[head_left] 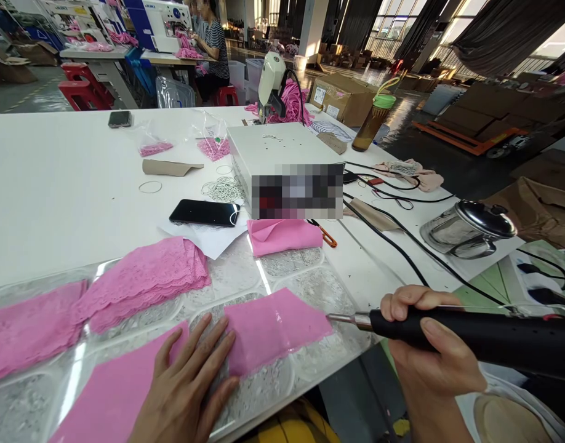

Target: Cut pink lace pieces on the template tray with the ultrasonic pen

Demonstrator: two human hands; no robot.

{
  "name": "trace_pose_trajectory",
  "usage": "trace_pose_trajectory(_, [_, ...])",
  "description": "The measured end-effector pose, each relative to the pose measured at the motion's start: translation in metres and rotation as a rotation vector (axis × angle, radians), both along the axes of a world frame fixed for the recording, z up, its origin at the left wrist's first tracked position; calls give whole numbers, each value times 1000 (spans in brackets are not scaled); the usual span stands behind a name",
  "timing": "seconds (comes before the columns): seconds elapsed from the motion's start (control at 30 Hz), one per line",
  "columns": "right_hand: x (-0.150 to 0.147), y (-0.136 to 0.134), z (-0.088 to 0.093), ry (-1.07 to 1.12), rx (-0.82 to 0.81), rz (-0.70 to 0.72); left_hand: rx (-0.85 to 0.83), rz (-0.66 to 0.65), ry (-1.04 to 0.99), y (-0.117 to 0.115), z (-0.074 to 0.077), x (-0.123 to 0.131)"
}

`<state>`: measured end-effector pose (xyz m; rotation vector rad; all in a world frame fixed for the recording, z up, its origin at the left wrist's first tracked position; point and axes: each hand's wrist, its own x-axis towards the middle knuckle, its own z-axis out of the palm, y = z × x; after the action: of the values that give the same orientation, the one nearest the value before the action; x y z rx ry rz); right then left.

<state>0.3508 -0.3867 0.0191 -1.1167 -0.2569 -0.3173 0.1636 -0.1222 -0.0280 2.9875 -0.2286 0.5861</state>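
My left hand (190, 381) lies flat with its fingers stretched out, between two smooth pink fabric pieces. The lower-left fabric piece (111, 387) is partly hidden under it, and the fingertips meet the edge of the right-hand fabric piece (277, 332). My right hand (430, 351) is wrapped round a thick black handpiece (490, 338) with a slim metal tip. That tip reaches the right corner of the right-hand piece; whether it presses on the cloth I cannot tell. Stacked pink lace pieces (148, 277) lie farther left on a clear patterned mat (305, 363).
Behind the mat are a folded pink cloth (285, 237), a phone (204, 212) on paper and a white box-shaped device (282, 147). Black cables (388, 243) cross the right side near a glass pot (467, 227). A bottle (372, 120) stands farther back. A person (213, 55) sits beyond the table.
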Motion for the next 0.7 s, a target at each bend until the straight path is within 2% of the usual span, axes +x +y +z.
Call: trace_pose_trajectory(0.7, [0,-2,-2,-19,-22,22,11,-8,12,-1,-1,-1])
